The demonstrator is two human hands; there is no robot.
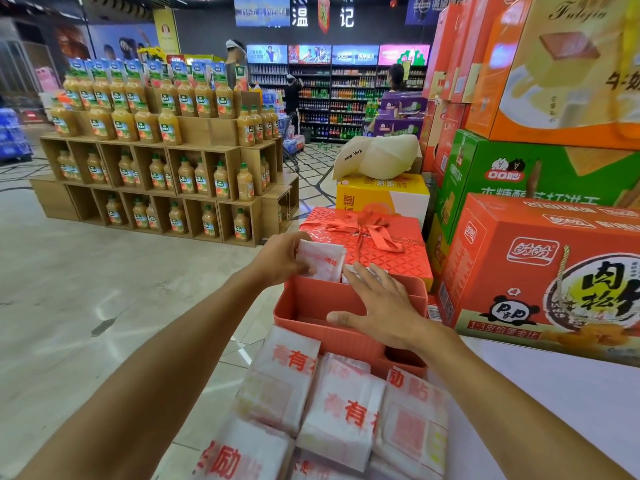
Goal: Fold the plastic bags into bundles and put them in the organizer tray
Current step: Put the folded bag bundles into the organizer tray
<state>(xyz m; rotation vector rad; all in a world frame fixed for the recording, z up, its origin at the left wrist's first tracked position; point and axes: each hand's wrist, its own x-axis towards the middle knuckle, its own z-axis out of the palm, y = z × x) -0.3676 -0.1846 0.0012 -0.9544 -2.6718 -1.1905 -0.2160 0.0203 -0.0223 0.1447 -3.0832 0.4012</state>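
The left grip pinches an upright folded bag bundle at the organizer tray's far-left compartment, with the right grip spread flat just beside.

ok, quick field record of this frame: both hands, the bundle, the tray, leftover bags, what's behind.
left hand: grips folded white plastic bag bundle with red print at the tray's far left corner
right hand: open, fingers spread over the tray
tray: coral plastic organizer tray, with dividers
leftover bags: flat white plastic bags with red print, piled in front of tray
behind tray: red gift box with ribbon bow
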